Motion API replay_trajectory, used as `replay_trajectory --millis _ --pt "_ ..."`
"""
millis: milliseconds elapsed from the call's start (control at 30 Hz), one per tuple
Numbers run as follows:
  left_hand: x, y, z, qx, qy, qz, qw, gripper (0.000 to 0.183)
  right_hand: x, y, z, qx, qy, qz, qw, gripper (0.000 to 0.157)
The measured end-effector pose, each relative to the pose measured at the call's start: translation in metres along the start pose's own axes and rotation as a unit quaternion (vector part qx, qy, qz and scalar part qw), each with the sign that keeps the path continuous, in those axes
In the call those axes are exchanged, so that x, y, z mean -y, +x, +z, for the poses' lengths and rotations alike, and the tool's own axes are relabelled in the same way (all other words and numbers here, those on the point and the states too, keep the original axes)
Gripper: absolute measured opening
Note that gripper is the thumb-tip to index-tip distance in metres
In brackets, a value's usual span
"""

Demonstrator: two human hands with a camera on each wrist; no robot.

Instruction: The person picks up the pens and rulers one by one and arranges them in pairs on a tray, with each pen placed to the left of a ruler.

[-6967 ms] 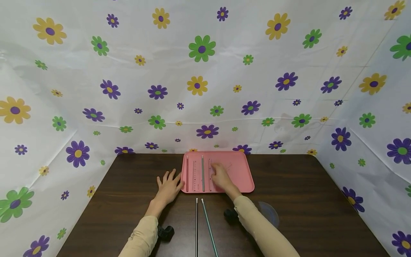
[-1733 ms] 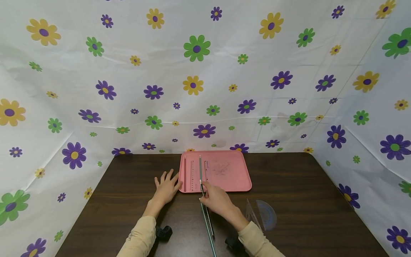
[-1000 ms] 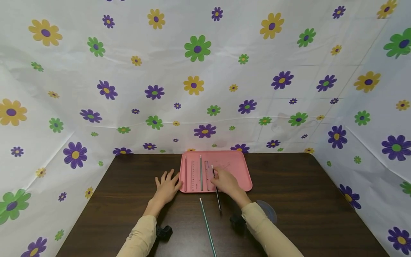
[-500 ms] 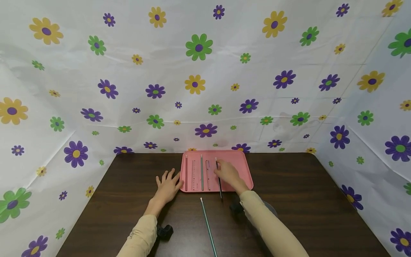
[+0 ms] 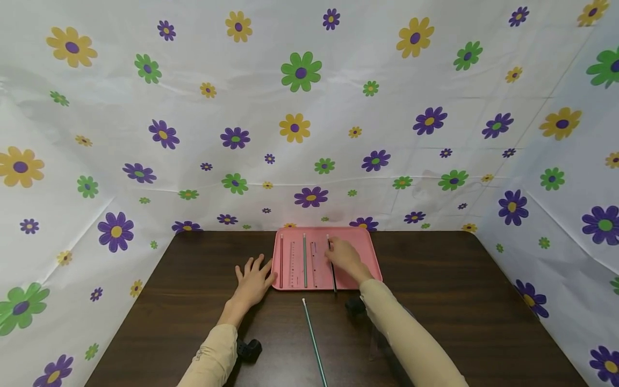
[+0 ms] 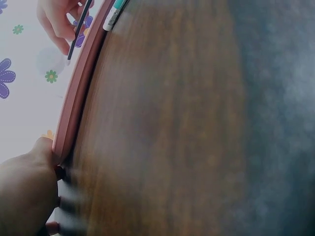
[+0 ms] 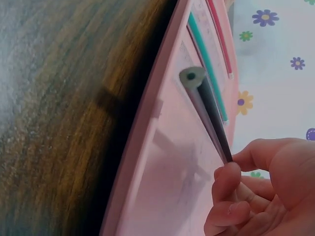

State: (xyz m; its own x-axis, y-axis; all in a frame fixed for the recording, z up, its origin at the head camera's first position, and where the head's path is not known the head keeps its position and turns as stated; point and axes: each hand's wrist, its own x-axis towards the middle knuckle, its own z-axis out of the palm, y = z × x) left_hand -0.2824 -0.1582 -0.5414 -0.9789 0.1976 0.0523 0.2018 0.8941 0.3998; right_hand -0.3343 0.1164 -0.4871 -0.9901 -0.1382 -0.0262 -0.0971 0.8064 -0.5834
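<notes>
My right hand (image 5: 344,255) pinches a black pencil (image 5: 333,274) between thumb and fingers, over the pink tray (image 5: 360,277). In the right wrist view the black pencil (image 7: 211,110) points its unsharpened end toward the camera, tilted above the tray. My left hand (image 5: 252,282) lies with spread fingers at the tray's left edge, its thumb touching the rim. In the tray, from left to right, lie a red pencil (image 5: 281,263), a clear ruler (image 5: 292,264), a green pencil (image 5: 305,263) and another clear ruler (image 5: 314,264).
A second green pencil (image 5: 314,341) lies on the dark wooden table (image 5: 435,279) in front of the tray. Under the right forearm a clear set square (image 5: 374,344) partly shows. A flower-patterned sheet (image 5: 309,145) hangs behind and at the sides.
The right hand took the black pencil from the table beside the green one, carried it over the tray, right of the rulers, and moved it farther back. The left hand has stayed put.
</notes>
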Motion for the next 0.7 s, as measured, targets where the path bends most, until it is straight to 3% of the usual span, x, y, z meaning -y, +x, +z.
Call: replay_trajectory --millis 700 --pt "-0.003 -0.001 -0.003 -0.002 -0.013 0.001 0.9999 0.055 0.008 0.013 0.009 0.000 0.001 -0.002 1.000 0.045"
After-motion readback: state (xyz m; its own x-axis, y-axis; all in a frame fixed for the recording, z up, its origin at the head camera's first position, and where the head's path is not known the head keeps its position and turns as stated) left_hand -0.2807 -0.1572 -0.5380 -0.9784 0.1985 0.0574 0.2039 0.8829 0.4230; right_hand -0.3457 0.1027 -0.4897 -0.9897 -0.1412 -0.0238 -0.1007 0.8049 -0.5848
